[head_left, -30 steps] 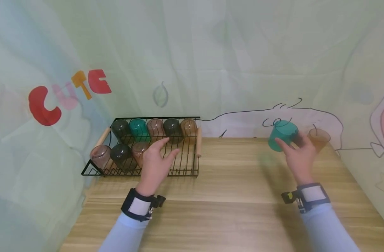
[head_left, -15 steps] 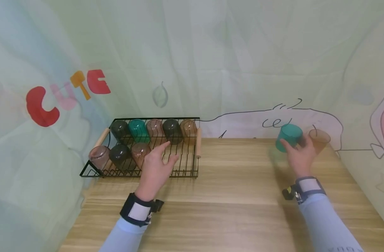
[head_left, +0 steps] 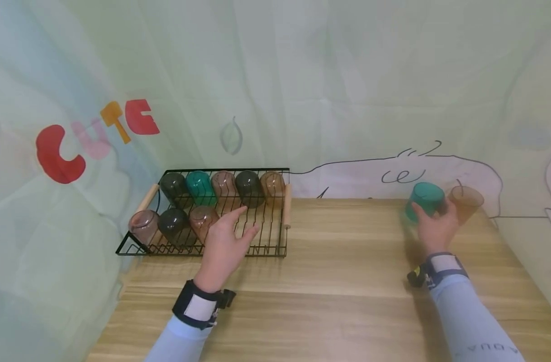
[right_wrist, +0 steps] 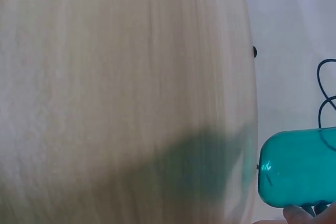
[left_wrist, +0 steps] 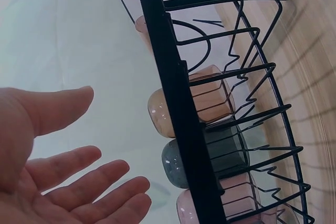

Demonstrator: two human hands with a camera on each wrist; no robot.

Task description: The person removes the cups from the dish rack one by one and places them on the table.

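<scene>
My right hand (head_left: 435,230) grips a teal see-through cup (head_left: 421,200) between thumb and fingers, rim up, at the back right of the table. In the right wrist view the teal cup (right_wrist: 296,166) is close to the table's back edge, fingertips (right_wrist: 299,213) at its side. Just right of it stands an amber cup (head_left: 467,201), rim up and partly behind the hand. My left hand (head_left: 224,251) hangs over the front of a black wire rack (head_left: 275,251), holding nothing. Its thumb and fingers (left_wrist: 100,187) are spread apart in the left wrist view.
Upside-down cups fill the rack's back row: a dark grey one (head_left: 249,188), a teal one (head_left: 200,187) and others. Several more, including a pink one (head_left: 144,225), stand in front. Wooden handles (head_left: 287,206) flank the rack. A printed curtain (head_left: 330,100) hangs behind the wooden table (head_left: 339,261).
My right hand has brought the teal cup right and lower, up beside the amber cup. The left hand has barely moved.
</scene>
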